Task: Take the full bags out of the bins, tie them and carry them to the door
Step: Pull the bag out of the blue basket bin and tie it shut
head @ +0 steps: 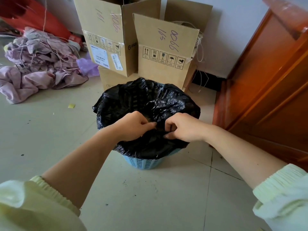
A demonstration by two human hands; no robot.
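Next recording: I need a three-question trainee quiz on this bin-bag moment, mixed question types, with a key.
1. True or false: the black plastic bag has been lifted clear of the blue perforated plastic bin.
2. What do the left hand and the right hand pinch? A) the bag B) a broom C) a bottle
3. Fill in: the brown cardboard boxes stand ____ the bin.
Key: 1 false; 2 A; 3 behind.

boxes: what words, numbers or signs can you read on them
"906" and what looks like "141", handwritten on the left box flap.
"9900", handwritten on the right box flap; smaller digits beside it unclear.
"PIC", cut off, on the left box's side.
Handling pictograms on both boxes; captions too small.
White labels with barcodes: blurred.
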